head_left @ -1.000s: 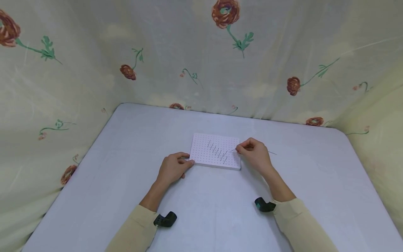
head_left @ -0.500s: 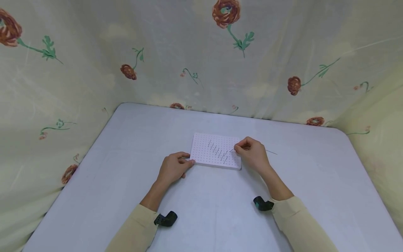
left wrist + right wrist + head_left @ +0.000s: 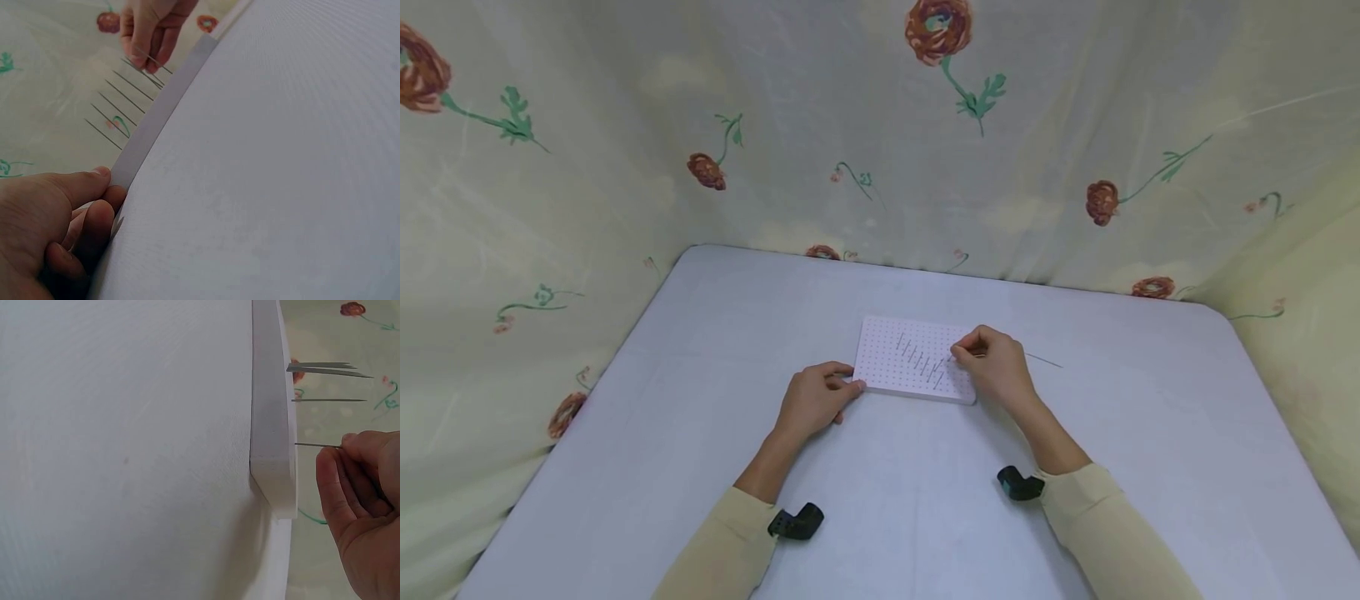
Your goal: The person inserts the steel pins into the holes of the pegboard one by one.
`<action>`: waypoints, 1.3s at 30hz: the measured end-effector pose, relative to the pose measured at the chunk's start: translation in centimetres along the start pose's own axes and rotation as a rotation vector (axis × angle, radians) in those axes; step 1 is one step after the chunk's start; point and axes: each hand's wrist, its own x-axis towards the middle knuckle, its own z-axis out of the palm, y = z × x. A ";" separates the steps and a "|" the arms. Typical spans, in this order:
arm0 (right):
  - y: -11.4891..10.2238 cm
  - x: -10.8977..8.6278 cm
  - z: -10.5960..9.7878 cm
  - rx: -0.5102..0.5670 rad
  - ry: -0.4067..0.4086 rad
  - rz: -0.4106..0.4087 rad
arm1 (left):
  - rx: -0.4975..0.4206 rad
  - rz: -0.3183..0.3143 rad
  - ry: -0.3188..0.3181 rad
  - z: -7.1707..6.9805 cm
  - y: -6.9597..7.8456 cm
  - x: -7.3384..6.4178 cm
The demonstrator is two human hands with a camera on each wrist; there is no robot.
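A white pegboard [image 3: 880,367] with a grid of small holes lies on the table. Several thin metal pins [image 3: 917,358] stand in it in a slanting row. My left hand [image 3: 812,400] holds the board's near left corner, thumb on the near edge and index finger along the left side. My right hand [image 3: 996,362] is over the right part of the board. In the right wrist view its thumb and index fingertip pinch a thin metal pin [image 3: 319,445], whose lower end meets the board. Whether that end is in a hole cannot be seen.
To the right of my right hand, another thin metal pin [image 3: 1043,360] appears to lie on the white table [image 3: 700,400], partly hidden by the hand. A curtain [image 3: 790,125] with printed flowers hangs around the table's far and side edges.
My right hand has moved slightly left over the board with its pin, uncovering more of the pin lying on the table. My left hand has stayed at the corner.
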 end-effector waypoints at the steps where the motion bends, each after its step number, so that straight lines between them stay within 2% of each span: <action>1: 0.0 0.0 0.0 -0.003 0.001 0.000 | 0.001 -0.001 -0.001 0.0 0.0 0.0; 15: 0.4 0.0 -1.0 -0.021 -0.055 0.006 | -0.008 0.009 -0.001 0.1 -0.1 0.1; 24: 1.7 -0.4 -2.5 0.007 -0.034 -0.054 | -0.010 0.008 0.005 0.1 0.0 0.0; 33: 3.8 -0.7 -4.6 -0.020 0.025 -0.021 | -0.011 0.007 0.008 0.1 0.0 0.0; 39: 5.3 -0.8 -6.1 -0.055 0.043 0.038 | -0.005 0.011 0.009 0.1 -0.1 0.0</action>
